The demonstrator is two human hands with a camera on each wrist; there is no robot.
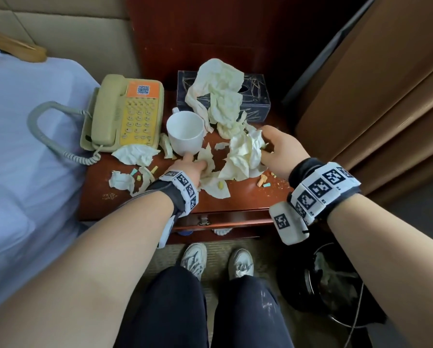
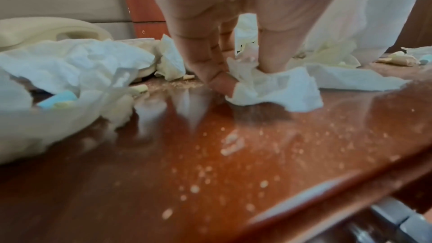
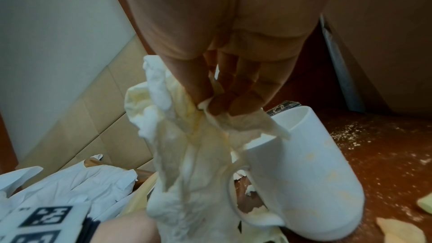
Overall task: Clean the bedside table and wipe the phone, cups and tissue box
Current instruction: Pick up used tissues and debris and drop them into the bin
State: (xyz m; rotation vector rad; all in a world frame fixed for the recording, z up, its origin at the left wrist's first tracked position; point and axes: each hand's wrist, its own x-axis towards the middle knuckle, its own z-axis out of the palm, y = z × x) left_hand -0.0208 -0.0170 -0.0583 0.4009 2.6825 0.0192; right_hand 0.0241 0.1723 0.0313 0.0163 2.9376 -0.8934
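On the red-brown bedside table [image 1: 248, 199] stand a beige phone [image 1: 125, 114], a dark tissue box [image 1: 256, 101] and an upright white cup [image 1: 185, 133]. My left hand [image 1: 194, 165] is just in front of that cup; its fingertips [image 2: 217, 78] pinch a crumpled tissue [image 2: 275, 91] against the tabletop. My right hand [image 1: 268, 146] grips a wad of stained tissues [image 1: 243, 154], which hangs from the fingers [image 3: 224, 103]. A second white cup [image 3: 304, 173] lies on its side under that wad and is mostly hidden in the head view.
Several crumpled tissues [image 1: 220, 91] are heaped on the tissue box and scattered over the table. Crumbs and small coloured bits [image 1: 263, 182] litter the wood. A bed [image 1: 22, 146] is at the left, curtains [image 1: 386, 96] at the right, and a black-lined bin [image 1: 331, 280] on the floor at lower right.
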